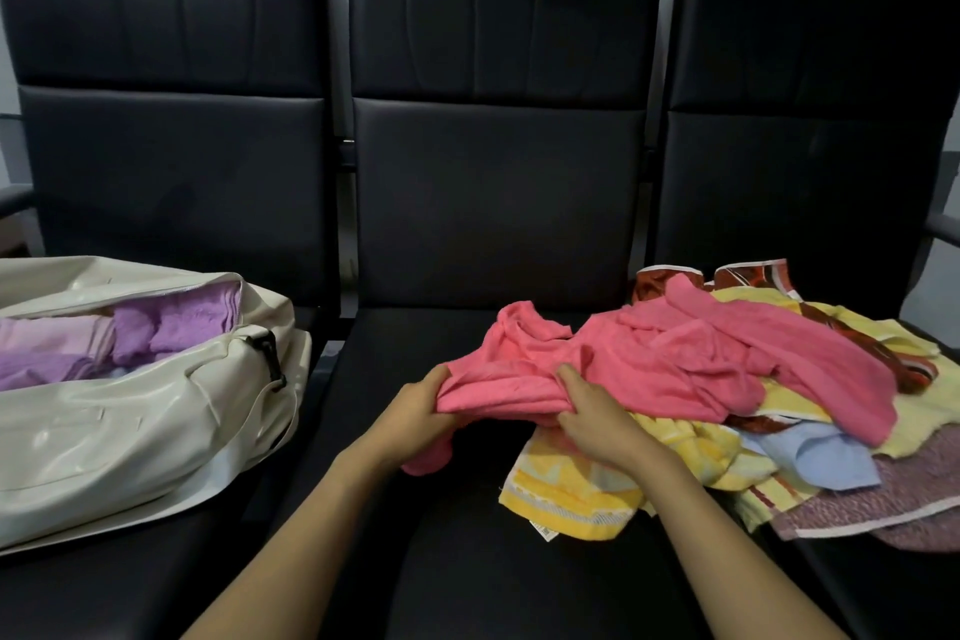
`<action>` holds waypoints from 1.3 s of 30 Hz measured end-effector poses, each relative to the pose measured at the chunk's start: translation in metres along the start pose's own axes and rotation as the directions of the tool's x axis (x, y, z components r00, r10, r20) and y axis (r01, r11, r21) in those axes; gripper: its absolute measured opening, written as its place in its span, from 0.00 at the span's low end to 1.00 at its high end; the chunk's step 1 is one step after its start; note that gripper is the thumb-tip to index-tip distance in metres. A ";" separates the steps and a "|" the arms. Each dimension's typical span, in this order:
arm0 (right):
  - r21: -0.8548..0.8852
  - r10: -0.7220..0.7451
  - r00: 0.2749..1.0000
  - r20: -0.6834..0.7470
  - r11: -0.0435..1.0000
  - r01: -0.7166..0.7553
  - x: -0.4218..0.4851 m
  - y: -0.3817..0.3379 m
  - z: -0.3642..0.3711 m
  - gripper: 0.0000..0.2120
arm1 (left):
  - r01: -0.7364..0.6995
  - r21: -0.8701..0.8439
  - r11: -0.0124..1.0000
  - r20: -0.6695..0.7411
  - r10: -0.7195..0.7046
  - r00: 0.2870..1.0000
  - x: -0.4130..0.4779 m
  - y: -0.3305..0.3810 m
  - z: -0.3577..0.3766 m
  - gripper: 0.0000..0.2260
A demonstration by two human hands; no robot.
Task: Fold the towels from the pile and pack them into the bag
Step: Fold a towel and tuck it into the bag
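In the head view, the left grip [418, 408] is clutching the near edge of a pink towel [524, 359], fingers curled round the bunched cloth, while the right grip [589, 411] is grasping the same towel just beside it. The towel is lying crumpled on the middle seat of the black bench [467, 561], touching the pile [779, 431] of pink, yellow, blue and patterned towels on the right. On the left seat, the cream bag [130, 431] is sitting unzipped, with purple towels [176, 327] showing inside.
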State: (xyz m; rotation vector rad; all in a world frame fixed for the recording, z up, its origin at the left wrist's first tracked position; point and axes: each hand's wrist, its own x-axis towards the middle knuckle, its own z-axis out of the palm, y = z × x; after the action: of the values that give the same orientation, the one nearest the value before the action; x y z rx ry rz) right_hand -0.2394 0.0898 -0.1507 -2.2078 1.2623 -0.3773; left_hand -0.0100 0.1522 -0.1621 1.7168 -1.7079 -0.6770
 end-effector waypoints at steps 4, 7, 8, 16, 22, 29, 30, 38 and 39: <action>0.091 -0.015 1.000 0.005 0.996 0.015 -0.002 0.003 -0.008 0.13 | 0.059 -0.007 0.998 0.133 -0.057 0.989 0.000 0.000 -0.007 0.18; 0.055 0.084 0.982 0.168 0.994 -0.094 -0.005 0.002 -0.016 0.33 | 0.139 0.201 0.970 0.294 -0.195 0.936 0.001 -0.007 -0.011 0.20; 0.032 0.140 0.961 0.238 0.988 -0.152 -0.007 0.000 -0.016 0.35 | 0.154 0.293 0.944 0.302 -0.244 0.921 0.001 -0.009 -0.011 0.18; -0.318 0.147 0.982 0.117 0.942 -0.103 -0.009 -0.005 -0.031 0.10 | 0.175 0.118 0.977 0.212 -0.197 0.957 -0.013 0.012 -0.033 0.12; -0.003 -0.025 0.994 -0.102 1.000 0.025 -0.016 -0.052 -0.089 0.10 | 0.073 -0.372 0.926 0.081 -0.046 0.996 -0.019 0.066 -0.081 0.16; 0.447 -0.146 0.987 -0.075 0.879 0.164 -0.038 -0.105 -0.155 0.16 | 0.030 -0.287 0.957 0.162 0.017 0.987 -0.023 0.124 -0.156 0.29; 0.424 -0.159 0.987 -0.012 0.893 0.149 -0.039 -0.108 -0.164 0.19 | 0.022 -0.167 0.986 0.189 0.010 0.982 -0.023 0.128 -0.165 0.27; -0.520 -0.024 0.998 -0.058 0.854 -0.010 -0.006 -0.115 -0.154 0.19 | 0.052 0.765 0.642 -0.056 -0.015 0.998 0.008 0.129 -0.157 0.15; -0.534 -0.047 0.981 -0.188 0.843 -0.062 -0.002 -0.117 -0.150 0.15 | 0.084 0.755 0.650 -0.153 0.049 0.987 0.010 0.126 -0.155 0.14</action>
State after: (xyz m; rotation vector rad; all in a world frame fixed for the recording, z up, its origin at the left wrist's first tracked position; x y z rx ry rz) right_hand -0.2333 0.0887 0.0393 -2.6835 1.6412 -0.2585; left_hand 0.0175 0.1564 0.0359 2.2546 -2.0044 0.2649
